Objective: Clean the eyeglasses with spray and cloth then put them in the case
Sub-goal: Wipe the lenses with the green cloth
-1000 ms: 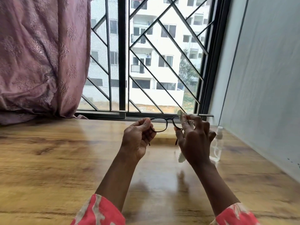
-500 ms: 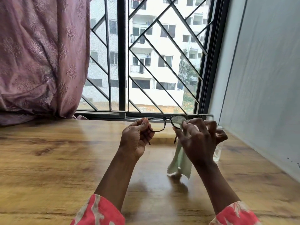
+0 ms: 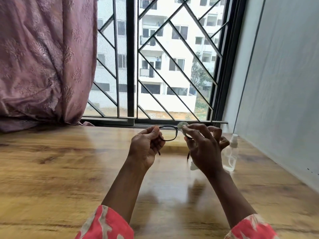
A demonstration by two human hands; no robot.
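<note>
Black-framed eyeglasses [image 3: 170, 133] are held up above the wooden table [image 3: 51, 169], in front of the window sill. My left hand [image 3: 146, 149] pinches the left end of the frame. My right hand [image 3: 205, 149] pinches a pale green cloth [image 3: 183, 126] around the right lens, which the cloth and fingers hide. A bit of cloth hangs below the palm. A clear spray bottle [image 3: 230, 156] with a white nozzle stands upright on the table just right of my right hand. No case is in view.
A barred window [image 3: 155, 66] runs along the table's far edge. A mauve curtain [image 3: 43, 57] hangs at the left and bunches onto the table. A grey wall [image 3: 279, 75] borders the right side.
The cloth that hung loose below my right hand half a second ago is gathered up around the right lens again. My left hand has kept its hold.
</note>
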